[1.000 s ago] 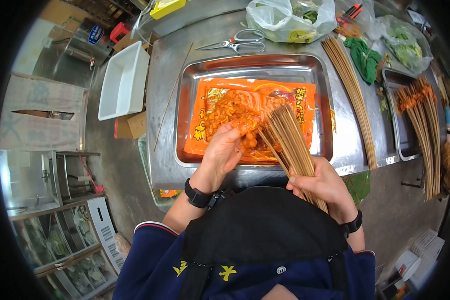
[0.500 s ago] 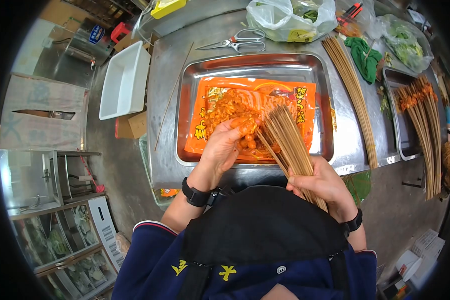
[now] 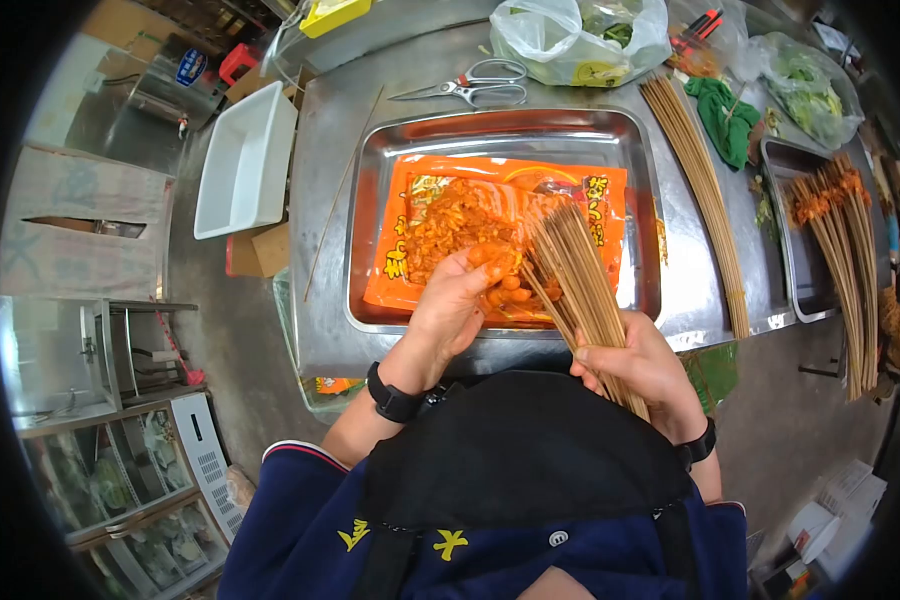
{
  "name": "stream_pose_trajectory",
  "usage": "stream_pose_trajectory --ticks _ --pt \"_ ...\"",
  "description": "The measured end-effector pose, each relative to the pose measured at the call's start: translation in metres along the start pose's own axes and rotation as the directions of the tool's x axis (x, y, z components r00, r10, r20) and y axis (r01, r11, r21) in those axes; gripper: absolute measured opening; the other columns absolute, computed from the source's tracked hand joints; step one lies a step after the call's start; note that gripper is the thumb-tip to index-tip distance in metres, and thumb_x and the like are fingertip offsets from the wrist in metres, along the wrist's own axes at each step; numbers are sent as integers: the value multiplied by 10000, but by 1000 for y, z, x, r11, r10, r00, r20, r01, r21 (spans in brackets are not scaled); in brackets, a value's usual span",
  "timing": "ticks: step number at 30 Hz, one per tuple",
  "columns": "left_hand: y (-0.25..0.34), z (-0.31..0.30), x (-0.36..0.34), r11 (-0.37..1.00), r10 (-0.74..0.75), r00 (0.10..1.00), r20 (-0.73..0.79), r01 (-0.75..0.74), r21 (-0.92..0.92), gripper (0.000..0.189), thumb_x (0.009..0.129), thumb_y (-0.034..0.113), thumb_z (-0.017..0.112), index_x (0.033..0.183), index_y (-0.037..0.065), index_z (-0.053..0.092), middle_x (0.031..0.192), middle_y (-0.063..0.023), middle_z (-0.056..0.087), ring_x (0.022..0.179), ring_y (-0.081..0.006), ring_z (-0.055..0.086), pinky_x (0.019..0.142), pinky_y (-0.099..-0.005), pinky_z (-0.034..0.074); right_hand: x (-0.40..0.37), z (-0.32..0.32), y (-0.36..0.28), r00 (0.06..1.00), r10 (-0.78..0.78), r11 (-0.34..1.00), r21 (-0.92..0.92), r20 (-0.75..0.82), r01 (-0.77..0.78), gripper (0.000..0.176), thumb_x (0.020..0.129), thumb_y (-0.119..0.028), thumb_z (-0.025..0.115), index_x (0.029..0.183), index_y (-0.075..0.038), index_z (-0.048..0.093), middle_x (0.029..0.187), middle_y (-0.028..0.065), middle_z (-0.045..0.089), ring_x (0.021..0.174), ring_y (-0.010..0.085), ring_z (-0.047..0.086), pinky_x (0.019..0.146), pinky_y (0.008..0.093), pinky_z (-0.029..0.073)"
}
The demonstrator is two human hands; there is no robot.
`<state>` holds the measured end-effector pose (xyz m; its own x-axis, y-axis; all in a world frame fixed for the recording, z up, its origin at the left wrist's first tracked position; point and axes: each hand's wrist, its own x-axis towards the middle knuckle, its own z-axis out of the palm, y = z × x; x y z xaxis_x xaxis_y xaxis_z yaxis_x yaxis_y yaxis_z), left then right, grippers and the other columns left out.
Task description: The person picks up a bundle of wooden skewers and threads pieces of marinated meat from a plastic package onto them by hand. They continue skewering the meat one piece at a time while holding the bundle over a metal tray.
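Note:
My right hand (image 3: 642, 362) is wrapped round a thick bundle of bamboo skewers (image 3: 582, 275), their upper ends fanned over the tray. One or two skewers stand apart on the bundle's left side, close to my left hand (image 3: 448, 305). That hand's sauce-coated thumb and fingers are pinched on a piece of red marinated meat (image 3: 508, 266) beside the skewer tips. Behind it, a heap of marinated meat (image 3: 458, 228) lies on an orange printed plastic packet (image 3: 395, 208). Packet and meat are inside a steel tray (image 3: 510, 120) on the metal table.
Scissors (image 3: 465, 88) and a plastic bag of greens (image 3: 580, 45) lie behind the tray. To the right are loose skewers (image 3: 698, 190), a green cloth (image 3: 722, 118) and a second tray (image 3: 808, 270) with loaded skewers (image 3: 838, 230). A white bin (image 3: 245, 165) stands left.
The whole view has shifted slightly left. My left fingers have moved slightly lower at the skewer tips; my right hand keeps its grip on the bundle.

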<state>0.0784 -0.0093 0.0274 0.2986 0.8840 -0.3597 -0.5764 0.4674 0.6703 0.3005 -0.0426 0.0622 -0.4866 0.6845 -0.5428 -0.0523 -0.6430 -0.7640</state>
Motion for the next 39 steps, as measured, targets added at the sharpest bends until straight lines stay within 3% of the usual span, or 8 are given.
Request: stream_pose_trajectory --ticks 9,11,24,27,29,33,35,39 --pt "2 9 -2 990 -83 996 11 81 117 182 838 126 584 957 -10 563 846 -71 610 711 -148 603 625 -278 525 1 1 -1 1000 -4 1000 6 -15 4 171 761 -51 597 896 27 529 686 100 592 523 115 555 481 235 449" --pt "1 12 -3 978 -123 988 92 105 183 184 831 128 598 949 -11 568 868 -71 612 714 -151 602 620 -281 520 1 -1 -1 1000 -8 1000 4 -10 8 144 794 -40 570 913 32 533 709 97 590 534 112 564 497 238 474" --pt "-8 7 0 969 -197 965 176 163 187 231 807 126 629 989 -8 582 905 -64 619 735 -150 603 588 -298 529 0 -1 -2 998 -24 999 -28 -57 23 157 794 -40 589 923 34 539 721 98 600 545 116 579 502 239 486" --pt "-8 7 0 947 -210 963 170 157 281 218 810 130 627 981 0 589 891 -57 622 750 -128 600 585 -259 502 -1 0 -2 996 -14 999 -30 -86 11 151 793 -40 593 919 29 545 724 96 605 548 116 582 507 239 489" --pt "-7 19 -2 946 -54 998 -16 56 318 193 813 130 621 966 15 599 863 -39 626 739 -93 588 590 -206 457 -1 2 -3 991 -24 998 -63 -131 16 153 791 -41 597 922 25 553 720 76 603 557 107 578 520 227 486" --pt "-10 16 5 971 -70 997 37 59 232 183 818 138 612 966 29 605 850 -25 630 699 -66 566 587 -178 418 -3 4 -2 987 -116 985 -143 -107 100 165 787 -54 605 929 18 561 757 60 603 621 102 586 561 227 489" --pt "-15 19 9 974 -44 999 -16 47 223 163 837 121 574 953 10 602 813 -19 632 630 -33 528 542 -169 399 -5 4 -2 925 -358 913 -252 -125 320 164 784 -62 608 927 10 568 816 51 601 697 101 591 601 232 487" --pt "-21 18 16 954 -101 995 -16 101 282 127 839 159 584 883 41 583 728 11 575 602 -40 498 525 -159 363 -16 5 -13 968 -212 971 -141 -132 193 191 782 -39 589 960 21 558 882 87 607 773 140 609 654 251 502"
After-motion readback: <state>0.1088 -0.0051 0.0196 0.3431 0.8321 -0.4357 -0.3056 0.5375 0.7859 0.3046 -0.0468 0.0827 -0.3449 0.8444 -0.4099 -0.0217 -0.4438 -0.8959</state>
